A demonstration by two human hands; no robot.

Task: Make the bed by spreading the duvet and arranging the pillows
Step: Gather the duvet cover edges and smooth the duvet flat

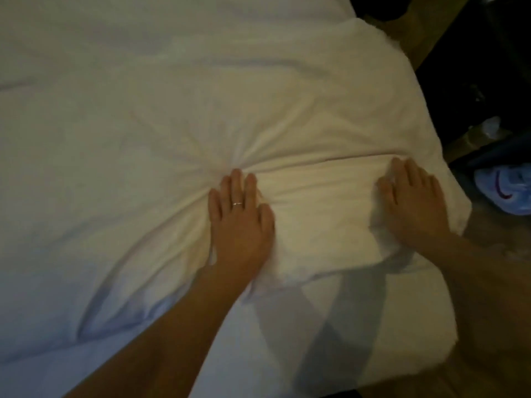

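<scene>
The white duvet (172,96) covers the bed (373,326) from its left side across to the right edge, lying fairly smooth at the left and gathering into creases toward the middle. There the left hand (240,222) lies flat on it, fingers straight and close together, a ring (237,203) on one finger, and folds fan out from its fingertips. Further right, by the bed's right edge, the right hand (413,202) also presses flat with fingers extended, gripping nothing, near where the duvet's border sags over the mattress side.

The duvet looks soft, light and bulky; it should slide and bunch under a flat palm, so smoothing strokes outward suit it, while shifting it would likely want a pinch at the hem or the corner near the right hand. Left of the hands lies broad unbroken cover to sweep into. Right of the bed is dark floor with a pale blue item (500,188) lying close, so room there is tighter.
</scene>
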